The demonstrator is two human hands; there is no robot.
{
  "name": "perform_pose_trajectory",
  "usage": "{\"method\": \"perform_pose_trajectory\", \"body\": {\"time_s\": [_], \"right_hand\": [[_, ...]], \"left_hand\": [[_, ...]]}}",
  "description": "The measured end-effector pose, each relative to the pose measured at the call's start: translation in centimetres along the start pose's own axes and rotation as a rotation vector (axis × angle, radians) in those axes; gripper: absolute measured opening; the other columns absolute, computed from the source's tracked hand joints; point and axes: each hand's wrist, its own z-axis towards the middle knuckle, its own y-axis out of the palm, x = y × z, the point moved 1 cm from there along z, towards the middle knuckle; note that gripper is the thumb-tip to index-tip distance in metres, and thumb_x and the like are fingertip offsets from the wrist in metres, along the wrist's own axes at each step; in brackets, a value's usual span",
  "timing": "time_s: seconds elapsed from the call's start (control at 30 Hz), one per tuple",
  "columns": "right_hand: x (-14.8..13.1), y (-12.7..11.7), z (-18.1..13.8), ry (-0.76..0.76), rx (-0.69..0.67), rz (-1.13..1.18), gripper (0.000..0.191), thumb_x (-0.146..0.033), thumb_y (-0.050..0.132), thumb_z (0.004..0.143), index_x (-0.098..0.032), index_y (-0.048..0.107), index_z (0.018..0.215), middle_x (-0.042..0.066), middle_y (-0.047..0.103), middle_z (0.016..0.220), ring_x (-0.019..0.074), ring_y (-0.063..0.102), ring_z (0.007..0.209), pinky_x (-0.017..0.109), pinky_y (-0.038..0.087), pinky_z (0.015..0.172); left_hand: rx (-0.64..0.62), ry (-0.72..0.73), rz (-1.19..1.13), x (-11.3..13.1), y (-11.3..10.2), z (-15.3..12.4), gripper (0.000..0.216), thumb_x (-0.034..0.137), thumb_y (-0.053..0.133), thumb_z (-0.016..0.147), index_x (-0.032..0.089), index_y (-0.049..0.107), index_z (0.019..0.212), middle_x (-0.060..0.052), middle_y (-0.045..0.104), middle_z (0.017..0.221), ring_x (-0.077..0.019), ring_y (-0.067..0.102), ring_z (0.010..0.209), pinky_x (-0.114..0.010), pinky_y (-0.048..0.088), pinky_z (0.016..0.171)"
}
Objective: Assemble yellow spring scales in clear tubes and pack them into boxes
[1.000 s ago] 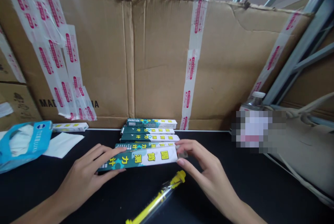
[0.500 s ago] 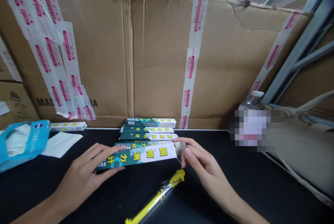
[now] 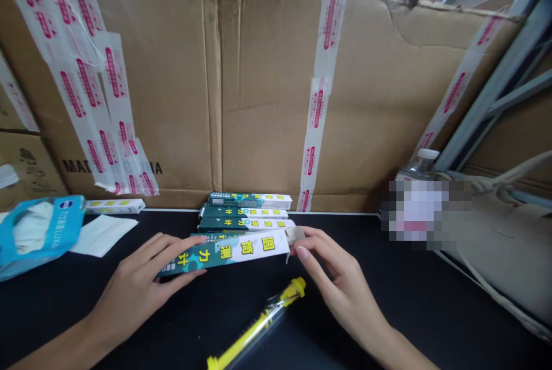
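Note:
A long green and white carton (image 3: 228,252) with yellow characters lies tilted over the black table (image 3: 431,301). My left hand (image 3: 138,284) grips its left end, thumb under and fingers along the top. My right hand (image 3: 332,275) pinches the small end flap (image 3: 295,235) at the carton's right end. In front of the carton lies a clear tube with yellow parts (image 3: 259,324), touched by neither hand. Behind the carton sits a row of several like cartons (image 3: 245,215).
A large taped cardboard sheet (image 3: 267,94) stands as a wall behind the table. At the left lie a blue tissue pack (image 3: 38,232), a white paper (image 3: 103,233) and another small carton (image 3: 114,205). A bottle (image 3: 420,166) and a beige bag (image 3: 504,243) stand at the right.
My right hand has drawn in toward the carton's right end and now holds its flap, which stands up. The carton has tilted a little more. My left hand has kept its grip.

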Motion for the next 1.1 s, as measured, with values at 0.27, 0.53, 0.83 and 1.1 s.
{"method": "perform_pose_trajectory", "body": {"time_s": [0.27, 0.53, 0.83, 1.1], "right_hand": [[0.9, 0.1, 0.2, -0.001, 0.038, -0.027, 0.017, -0.035, 0.066, 0.098, -0.030, 0.079, 0.107, 0.008, 0.072, 0.129, 0.0286, 0.066, 0.123, 0.043, 0.051, 0.105], [1.1, -0.1, 0.2, -0.022, -0.034, -0.060, 0.025, -0.027, 0.060, 0.098, -0.030, 0.078, 0.115, 0.008, 0.074, 0.130, 0.0295, 0.067, 0.121, 0.046, 0.056, 0.099], [0.6, 0.1, 0.2, -0.045, 0.070, -0.064, 0.007, -0.023, 0.062, 0.096, -0.024, 0.068, 0.092, 0.009, 0.068, 0.114, 0.0257, 0.067, 0.107, 0.037, 0.053, 0.089], [0.2, -0.3, 0.0, -0.078, 0.229, -0.177, 0.019, -0.031, 0.071, 0.093, -0.023, 0.067, 0.076, 0.007, 0.069, 0.098, 0.0250, 0.069, 0.091, 0.036, 0.053, 0.078]], "left_hand": [[0.012, 0.063, -0.003, -0.1, -0.2, -0.1, 0.039, 0.041, 0.060, 0.102, 0.031, 0.056, 0.140, -0.003, 0.068, 0.106, -0.0212, 0.065, 0.094, -0.034, 0.056, 0.081], [-0.022, 0.059, 0.000, 0.5, -0.5, -0.7, 0.037, 0.044, 0.050, 0.106, 0.038, 0.058, 0.142, -0.003, 0.068, 0.108, -0.0214, 0.065, 0.097, -0.033, 0.054, 0.082], [-0.026, 0.026, -0.008, 0.6, -0.4, -0.6, 0.040, 0.042, 0.054, 0.104, 0.039, 0.055, 0.144, -0.003, 0.067, 0.110, -0.0226, 0.063, 0.100, -0.033, 0.054, 0.085], [-0.038, 0.035, -0.047, 0.6, -0.3, -0.5, 0.041, 0.041, 0.057, 0.104, 0.038, 0.053, 0.144, -0.003, 0.067, 0.110, -0.0215, 0.063, 0.100, -0.034, 0.055, 0.086]]}}
